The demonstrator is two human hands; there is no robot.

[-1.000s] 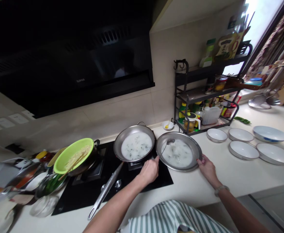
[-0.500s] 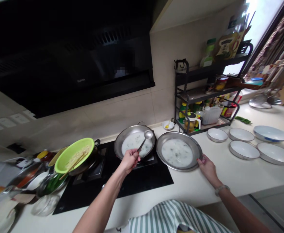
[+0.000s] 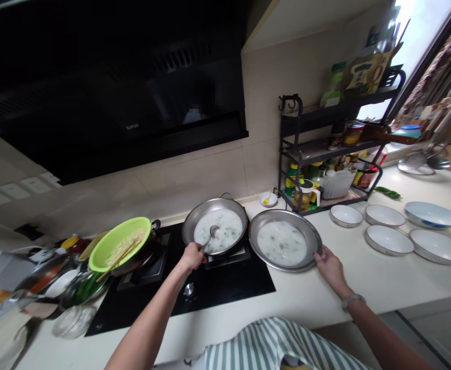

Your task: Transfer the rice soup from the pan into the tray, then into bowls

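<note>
My left hand (image 3: 193,256) is closed around the handle of a metal ladle (image 3: 213,232). The ladle's bowl rests at the surface of white, milky liquid with green bits in a steel wok (image 3: 190,223) on the right burner. Beside the wok, partly over the black cooktop and the counter, sits a wide, shallow steel pan (image 3: 313,234) with similar white liquid. My right hand (image 3: 329,268) grips this pan's right rim, thumb on top and fingers hidden underneath.
Left of the wok, a lime-green colander (image 3: 98,250) with pale noodle-like strips and chopsticks sits over a dark pan. Several white bowls (image 3: 388,240) stand on the right counter. A black spice rack (image 3: 298,149) is behind, with the range hood (image 3: 141,92) overhead.
My left hand has moved left and slightly up the cooktop, lowering the ladle from above the wok's right side into the liquid nearer its middle. My right hand keeps its grip.
</note>
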